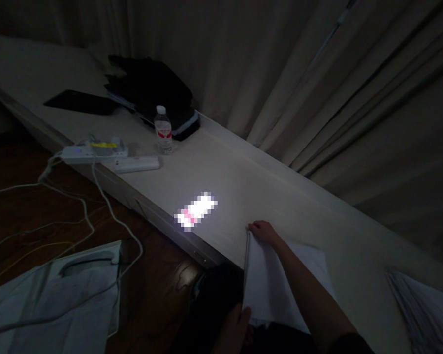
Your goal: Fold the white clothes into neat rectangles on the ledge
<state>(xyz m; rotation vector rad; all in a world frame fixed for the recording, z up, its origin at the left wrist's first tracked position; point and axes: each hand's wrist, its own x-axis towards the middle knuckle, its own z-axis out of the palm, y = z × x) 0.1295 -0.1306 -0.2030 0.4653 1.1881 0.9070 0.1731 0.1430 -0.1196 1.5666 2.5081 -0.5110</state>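
Note:
A white folded sheet lies partly on the pale counter and hangs over its front edge towards me; in the dim light I cannot tell whether it is paper or cloth. My right hand pinches its far left corner, with the forearm crossing over the sheet. Low in the view, my left hand is closed on the near left edge, thumb on top. Part of the sheet's right side is hidden beneath my right arm.
Left of the sheet, a phone with a bright, blurred screen lies on the counter. Farther along are a water bottle, a power strip, a white bar and a dark pile. More sheets lie right. Cables trail down.

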